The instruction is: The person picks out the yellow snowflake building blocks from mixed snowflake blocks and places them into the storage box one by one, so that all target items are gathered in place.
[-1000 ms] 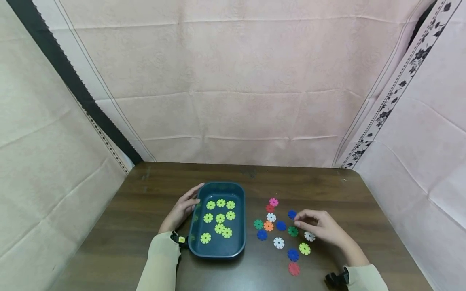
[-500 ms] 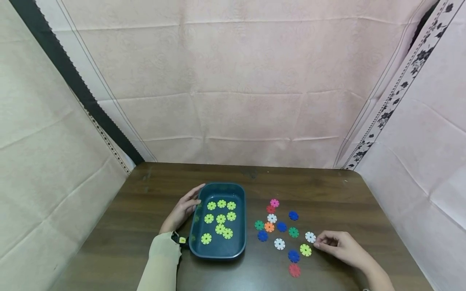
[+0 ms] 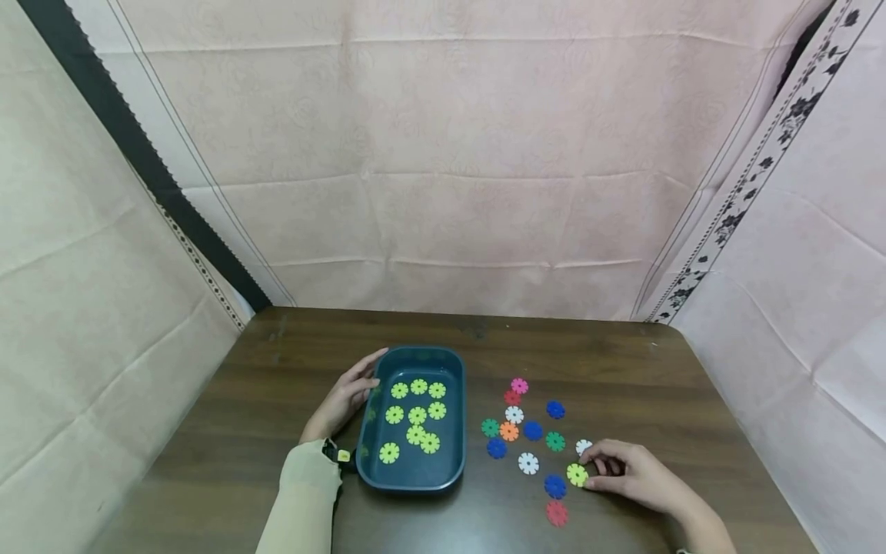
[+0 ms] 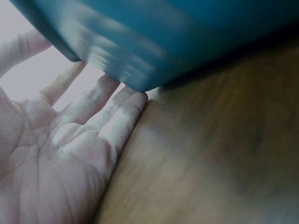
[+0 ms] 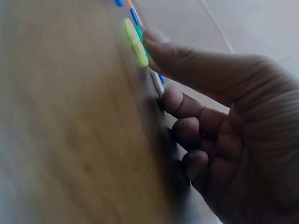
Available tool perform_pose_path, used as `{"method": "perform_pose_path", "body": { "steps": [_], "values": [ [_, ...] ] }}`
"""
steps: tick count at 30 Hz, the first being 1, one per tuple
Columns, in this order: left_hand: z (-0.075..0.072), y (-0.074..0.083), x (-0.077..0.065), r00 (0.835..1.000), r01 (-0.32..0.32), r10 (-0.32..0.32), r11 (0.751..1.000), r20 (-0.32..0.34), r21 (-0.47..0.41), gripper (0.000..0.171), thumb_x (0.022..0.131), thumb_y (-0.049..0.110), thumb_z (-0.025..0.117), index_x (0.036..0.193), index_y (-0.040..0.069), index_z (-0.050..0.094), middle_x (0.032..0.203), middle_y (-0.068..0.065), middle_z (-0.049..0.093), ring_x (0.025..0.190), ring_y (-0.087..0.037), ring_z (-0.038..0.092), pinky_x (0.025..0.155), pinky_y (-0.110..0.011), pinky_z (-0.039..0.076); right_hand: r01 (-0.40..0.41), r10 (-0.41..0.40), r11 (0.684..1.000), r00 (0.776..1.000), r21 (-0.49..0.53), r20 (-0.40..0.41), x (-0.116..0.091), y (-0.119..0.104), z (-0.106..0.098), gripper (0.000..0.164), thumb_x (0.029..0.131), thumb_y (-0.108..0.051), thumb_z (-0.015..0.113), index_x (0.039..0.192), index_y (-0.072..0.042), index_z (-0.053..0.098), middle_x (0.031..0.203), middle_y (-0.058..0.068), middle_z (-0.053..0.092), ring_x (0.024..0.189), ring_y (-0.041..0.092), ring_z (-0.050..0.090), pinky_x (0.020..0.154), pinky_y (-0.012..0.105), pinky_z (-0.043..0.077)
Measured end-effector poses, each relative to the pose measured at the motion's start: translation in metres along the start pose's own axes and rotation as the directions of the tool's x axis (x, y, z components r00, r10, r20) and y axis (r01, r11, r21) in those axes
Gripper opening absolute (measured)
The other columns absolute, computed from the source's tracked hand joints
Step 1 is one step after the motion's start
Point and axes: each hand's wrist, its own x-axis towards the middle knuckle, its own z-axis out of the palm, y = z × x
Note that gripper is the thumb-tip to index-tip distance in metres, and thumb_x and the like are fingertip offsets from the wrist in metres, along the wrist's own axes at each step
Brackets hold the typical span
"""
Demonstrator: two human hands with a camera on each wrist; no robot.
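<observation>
My left hand (image 3: 346, 398) rests against the left side of a dark teal tray (image 3: 367, 462), with fingertips at its rim. The left wrist view shows the fingers stretched out against the outer wall of the tray (image 4: 154, 37). Several yellow-green flower-shaped discs (image 3: 417, 415) lie apart on the tray floor, two of them overlapping. On the table to the right, my right hand (image 3: 633, 473) pinches the right edge of one more yellow-green flower disc (image 3: 576, 475) between thumb and index finger. That disc (image 5: 135, 43) still lies flat, and the other fingers are curled.
Loose flower discs are scattered between tray and right hand: blue (image 3: 555, 485), green (image 3: 555, 441), white (image 3: 528, 463), orange (image 3: 508, 431), red (image 3: 557, 513) and pink (image 3: 519, 385). Partly covered by the right hand is another white disc (image 3: 582, 446). Cloth sheets (image 3: 443, 154) surround the brown table (image 3: 277, 385).
My right hand has moved from beside a blue disc toward me, then left onto the yellow-green disc. The left hand and the tray have stayed in place.
</observation>
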Motion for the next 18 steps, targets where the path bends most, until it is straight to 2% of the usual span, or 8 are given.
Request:
{"method": "perform_pose_path", "body": {
  "steps": [7,14,18],
  "values": [
    [-0.0006,-0.0006,0.0001,1.0,-0.018,0.017,1.0,0.013,0.014,0.055,0.104,0.013,0.05,0.157,0.021,0.038,0.154,-0.016,0.042,0.135,-0.035,0.047,0.104,-0.036,0.045,-0.008,0.008,1.0,1.0,0.008,0.016,0.0006,-0.001,0.002,0.021,0.086,-0.022,0.08,0.104,-0.022,0.069,0.08,-0.001,0.058,0.067,0.008,0.048,0.055,0.022,0.041],
    [0.0003,-0.0013,-0.0014,1.0,0.017,-0.016,1.0,-0.015,0.014,0.052,0.104,0.013,0.051,0.154,0.026,0.042,0.152,-0.01,0.045,0.134,-0.032,0.048,0.104,-0.037,0.044,-0.066,0.062,0.994,0.997,0.084,0.046,-0.0015,-0.0015,0.0028,0.022,0.087,-0.021,0.08,0.103,-0.02,0.064,0.086,0.002,0.059,0.073,0.016,0.052,0.06,0.026,0.044],
    [0.0005,0.0002,-0.0018,1.0,0.013,-0.013,1.0,-0.015,0.021,0.052,0.104,0.014,0.05,0.153,0.027,0.043,0.152,-0.009,0.046,0.134,-0.032,0.048,0.105,-0.037,0.044,-0.072,0.066,0.987,0.997,0.145,0.046,-0.0023,-0.0013,0.0022,0.019,0.089,-0.017,0.078,0.102,-0.017,0.064,0.086,0.004,0.06,0.075,0.016,0.054,0.061,0.028,0.045]
  ]
}}
